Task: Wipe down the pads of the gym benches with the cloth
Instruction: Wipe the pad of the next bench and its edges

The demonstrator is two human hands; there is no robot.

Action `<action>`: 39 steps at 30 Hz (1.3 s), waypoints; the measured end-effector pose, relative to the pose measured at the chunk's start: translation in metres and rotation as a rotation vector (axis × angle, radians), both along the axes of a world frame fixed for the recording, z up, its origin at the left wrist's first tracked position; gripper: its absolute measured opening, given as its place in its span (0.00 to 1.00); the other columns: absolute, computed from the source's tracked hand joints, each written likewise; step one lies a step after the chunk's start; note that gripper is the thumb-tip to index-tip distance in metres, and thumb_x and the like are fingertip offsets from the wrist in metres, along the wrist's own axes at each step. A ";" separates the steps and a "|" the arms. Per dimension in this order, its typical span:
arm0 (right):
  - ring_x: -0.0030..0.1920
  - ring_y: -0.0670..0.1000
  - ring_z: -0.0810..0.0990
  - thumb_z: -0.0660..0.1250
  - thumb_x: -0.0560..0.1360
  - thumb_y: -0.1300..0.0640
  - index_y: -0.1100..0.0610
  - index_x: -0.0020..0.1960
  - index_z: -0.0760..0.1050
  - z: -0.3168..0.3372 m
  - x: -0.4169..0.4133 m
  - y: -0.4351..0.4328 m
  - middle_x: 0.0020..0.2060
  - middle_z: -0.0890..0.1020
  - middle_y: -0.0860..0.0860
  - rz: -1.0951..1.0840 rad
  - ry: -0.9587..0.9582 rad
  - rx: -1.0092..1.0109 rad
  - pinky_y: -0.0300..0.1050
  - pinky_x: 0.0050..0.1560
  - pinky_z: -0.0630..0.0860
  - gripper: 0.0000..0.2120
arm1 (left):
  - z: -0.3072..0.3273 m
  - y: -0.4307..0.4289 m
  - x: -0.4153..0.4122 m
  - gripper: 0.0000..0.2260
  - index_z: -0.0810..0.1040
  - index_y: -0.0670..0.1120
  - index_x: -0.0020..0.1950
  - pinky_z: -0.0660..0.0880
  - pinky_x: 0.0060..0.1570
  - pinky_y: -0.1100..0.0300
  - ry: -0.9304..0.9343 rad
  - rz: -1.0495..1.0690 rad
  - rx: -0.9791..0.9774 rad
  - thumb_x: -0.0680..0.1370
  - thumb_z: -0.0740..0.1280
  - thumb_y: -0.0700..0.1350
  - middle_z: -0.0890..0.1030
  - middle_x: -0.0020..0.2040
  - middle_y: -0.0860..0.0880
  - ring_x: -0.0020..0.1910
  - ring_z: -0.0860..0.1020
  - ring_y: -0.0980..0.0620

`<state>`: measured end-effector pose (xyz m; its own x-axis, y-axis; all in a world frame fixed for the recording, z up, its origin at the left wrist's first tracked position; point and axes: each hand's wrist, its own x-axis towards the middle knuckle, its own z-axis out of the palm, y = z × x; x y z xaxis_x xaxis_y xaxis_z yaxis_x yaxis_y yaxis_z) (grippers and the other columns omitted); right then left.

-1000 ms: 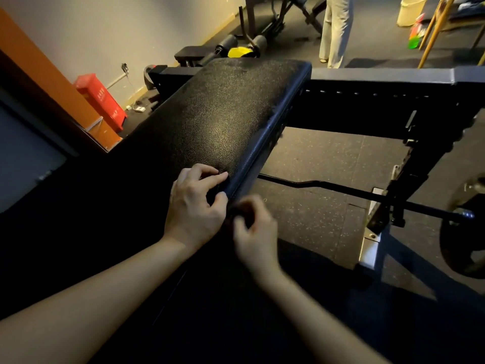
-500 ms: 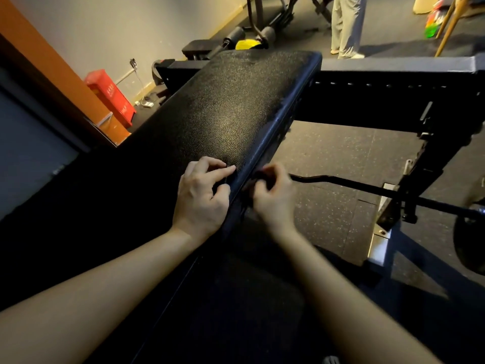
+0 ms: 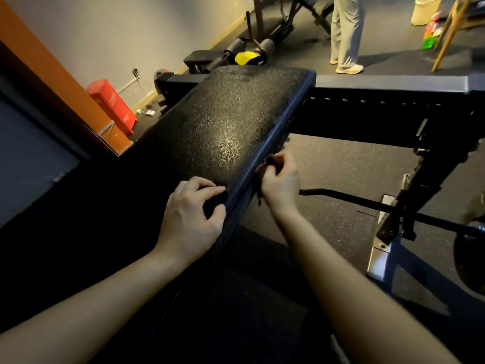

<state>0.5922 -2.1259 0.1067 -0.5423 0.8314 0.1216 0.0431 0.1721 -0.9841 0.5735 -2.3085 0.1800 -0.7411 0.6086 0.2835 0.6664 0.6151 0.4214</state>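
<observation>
Right hand (image 3: 283,183) pinches dark cloth (image 3: 268,164) against the pebbled black pad (image 3: 223,122), whose edge left hand (image 3: 189,222) grips.

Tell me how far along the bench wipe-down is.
Done: nothing certain; the pad shines on top, but no wiping mark shows. In hand: the right hand presses the cloth against the pad's side edge, the left hand resting on top. Left: the rest of that edge and the bench behind.

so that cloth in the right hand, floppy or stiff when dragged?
Likely floppy: the cloth bunches up inside the right hand, a fold drooping below. Probably light: a pinch alone holds it. May grab a little on the pebbled pad.
</observation>
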 end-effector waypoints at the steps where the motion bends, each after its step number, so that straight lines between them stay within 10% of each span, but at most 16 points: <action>1: 0.49 0.51 0.81 0.62 0.79 0.66 0.59 0.55 0.76 0.002 -0.017 0.028 0.45 0.81 0.49 -0.016 -0.044 -0.017 0.49 0.52 0.78 0.08 | 0.003 0.005 -0.004 0.17 0.85 0.49 0.60 0.73 0.64 0.46 0.006 0.006 -0.017 0.74 0.66 0.51 0.79 0.55 0.54 0.58 0.75 0.54; 9: 0.42 0.44 0.81 0.62 0.76 0.60 0.49 0.53 0.73 -0.019 0.031 -0.024 0.41 0.81 0.42 0.271 0.061 0.059 0.47 0.46 0.78 0.09 | 0.017 0.100 -0.056 0.15 0.84 0.47 0.61 0.72 0.65 0.46 0.040 -0.024 -0.042 0.75 0.72 0.46 0.79 0.56 0.49 0.59 0.76 0.49; 16: 0.49 0.57 0.82 0.62 0.77 0.67 0.58 0.53 0.75 0.002 -0.075 0.152 0.46 0.84 0.54 -0.025 -0.122 -0.015 0.45 0.46 0.73 0.08 | 0.007 0.140 -0.081 0.20 0.83 0.46 0.64 0.70 0.65 0.43 0.117 -0.088 -0.185 0.74 0.71 0.53 0.80 0.60 0.48 0.60 0.76 0.47; 23: 0.42 0.45 0.80 0.62 0.74 0.60 0.47 0.51 0.72 -0.024 0.001 0.042 0.41 0.81 0.43 0.302 0.064 0.056 0.43 0.44 0.75 0.10 | -0.007 0.142 -0.082 0.20 0.84 0.46 0.63 0.66 0.71 0.42 0.173 -0.080 -0.178 0.74 0.69 0.53 0.80 0.61 0.47 0.62 0.78 0.43; 29: 0.50 0.57 0.82 0.60 0.76 0.68 0.57 0.53 0.75 -0.002 -0.098 0.203 0.45 0.82 0.49 0.010 -0.138 0.013 0.47 0.51 0.76 0.10 | -0.007 0.145 -0.083 0.20 0.85 0.45 0.61 0.67 0.71 0.41 0.162 -0.082 -0.165 0.74 0.68 0.53 0.80 0.60 0.46 0.61 0.78 0.43; 39: 0.43 0.56 0.82 0.61 0.73 0.64 0.55 0.50 0.74 -0.008 -0.068 0.154 0.40 0.83 0.51 0.126 -0.023 0.069 0.54 0.47 0.79 0.09 | -0.006 0.148 -0.082 0.19 0.85 0.44 0.60 0.71 0.65 0.39 0.159 -0.077 -0.164 0.73 0.68 0.52 0.80 0.60 0.46 0.59 0.78 0.41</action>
